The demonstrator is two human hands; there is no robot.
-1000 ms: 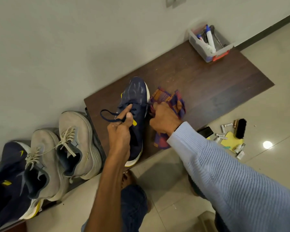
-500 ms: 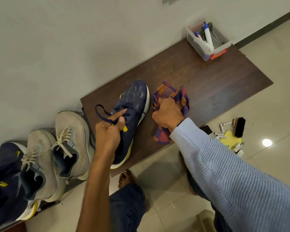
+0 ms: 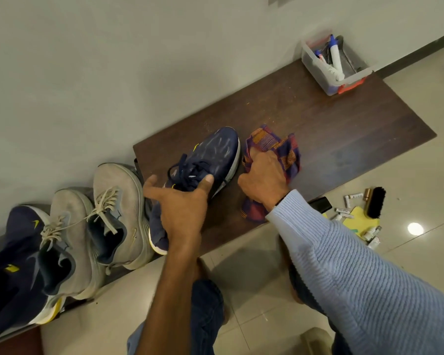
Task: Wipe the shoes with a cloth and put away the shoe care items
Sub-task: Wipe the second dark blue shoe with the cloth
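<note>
Navy shoe (image 3: pixel 215 149) and checked cloth (image 3: pixel 287 152) on bench (image 3: pixel 344 129)
Shoe at left front corner; left hand (image 3: pixel 182 208) spreads thumb and forefinger over it, grip unclear; right hand (image 3: pixel 262 178) clutches cloth just beside.

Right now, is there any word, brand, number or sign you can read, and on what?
Nothing can be read.
White tubes on the floor: dark print, too small.
White bottle in the clear bin: label blurred.
Navy shoe at left: yellow logo mark, no letters.
</note>
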